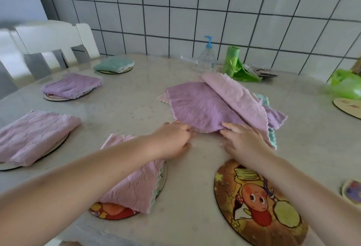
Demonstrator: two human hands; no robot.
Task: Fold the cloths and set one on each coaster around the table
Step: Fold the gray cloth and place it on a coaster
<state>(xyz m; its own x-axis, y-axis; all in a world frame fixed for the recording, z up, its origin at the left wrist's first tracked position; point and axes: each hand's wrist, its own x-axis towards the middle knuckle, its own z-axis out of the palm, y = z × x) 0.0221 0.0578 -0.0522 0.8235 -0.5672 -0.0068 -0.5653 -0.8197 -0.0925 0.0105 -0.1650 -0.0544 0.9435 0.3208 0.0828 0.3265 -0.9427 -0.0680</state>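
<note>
Nearest the person, a bare cartoon coaster (pixel 259 204) lies on the table (pixel 136 109), and beside it to the left a folded pink cloth (pixel 134 185) covers another coaster (pixel 109 211). Just beyond, the left hand (pixel 173 140) pinches the near corner of the purple cloth (pixel 197 105), fingers curled on its edge. The right hand (pixel 244 140) lies on the same cloth's near edge, fingers straight and spread. That cloth tops a loose pile with a pink cloth (pixel 232 93) rolled over it. Further left, three folded cloths sit on coasters: pink (pixel 33 134), purple (pixel 70 85), teal (pixel 114 64). By the tiled wall stand a pump bottle (pixel 207 56) and green bag roll (pixel 231 60).
</note>
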